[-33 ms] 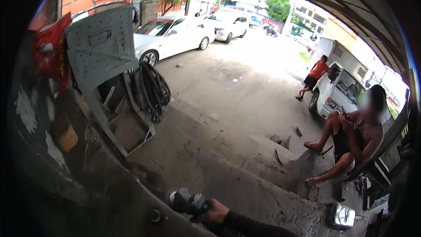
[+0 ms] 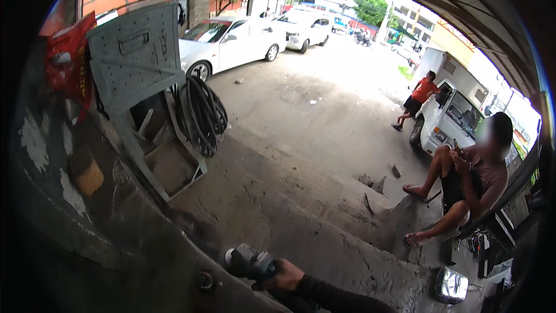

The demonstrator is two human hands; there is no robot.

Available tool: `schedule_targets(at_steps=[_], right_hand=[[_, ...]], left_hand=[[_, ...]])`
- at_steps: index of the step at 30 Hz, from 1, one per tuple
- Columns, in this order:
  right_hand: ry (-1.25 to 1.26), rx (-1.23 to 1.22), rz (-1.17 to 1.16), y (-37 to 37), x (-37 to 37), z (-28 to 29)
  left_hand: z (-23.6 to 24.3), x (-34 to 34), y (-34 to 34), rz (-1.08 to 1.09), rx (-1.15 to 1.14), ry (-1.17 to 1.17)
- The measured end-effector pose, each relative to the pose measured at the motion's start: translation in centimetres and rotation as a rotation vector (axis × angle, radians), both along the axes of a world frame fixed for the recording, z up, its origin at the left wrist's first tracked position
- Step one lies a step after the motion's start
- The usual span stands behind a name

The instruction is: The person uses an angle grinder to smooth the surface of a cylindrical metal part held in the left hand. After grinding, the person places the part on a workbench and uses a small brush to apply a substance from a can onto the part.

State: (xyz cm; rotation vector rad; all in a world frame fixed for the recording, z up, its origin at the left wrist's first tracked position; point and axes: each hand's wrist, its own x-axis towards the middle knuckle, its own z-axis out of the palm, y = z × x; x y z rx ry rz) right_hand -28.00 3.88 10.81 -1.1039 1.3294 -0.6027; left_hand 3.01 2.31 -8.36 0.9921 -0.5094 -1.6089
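My right hand, in a dark sleeve, reaches in from the lower edge and is closed around an angle grinder. The tool has a teal and dark body, and its pale rounded head points left. It is held above a dark ledge that runs along the lower left. On that ledge, left of the grinder, is a small dark round fitting. My left hand is out of view.
A grey metal cabinet frame with coiled black hose stands left. A person sits at right near a shiny silver package. Another person leans on a white truck. White cars are parked beyond.
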Motion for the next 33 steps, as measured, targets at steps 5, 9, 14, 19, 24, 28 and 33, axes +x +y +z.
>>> schedule_targets(at_steps=[5, 9, 14, 19, 24, 28, 33], right_hand=[[0.147, 0.070, 0.068, -1.5, -0.2, 2.1], [0.295, 0.034, 0.026, -2.4, 0.1, 3.3], [0.257, -0.163, 0.018, -2.8, 1.5, 2.7], [0.544, -0.226, 0.156, -4.0, 1.8, 3.5], [0.685, -0.270, 0.279, -5.1, 2.4, 4.2], [0.680, -0.255, 0.314, -5.4, 2.7, 3.9], [0.697, -0.269, 0.328, -5.6, 3.0, 3.9]], left_hand=[[-0.2, -0.9, -0.4, -0.076, -0.194, -0.495], [4.2, -1.7, -1.0, -0.192, -0.460, -0.831], [6.1, -2.6, -1.2, -0.125, -0.313, -0.684], [6.6, -2.9, -1.4, -0.152, -0.259, -0.766], [7.2, -3.2, -1.6, -0.116, -0.298, -0.814], [6.9, -3.2, -1.6, -0.126, -0.266, -0.846], [7.6, -3.0, -1.7, -0.155, -0.319, -0.963]])
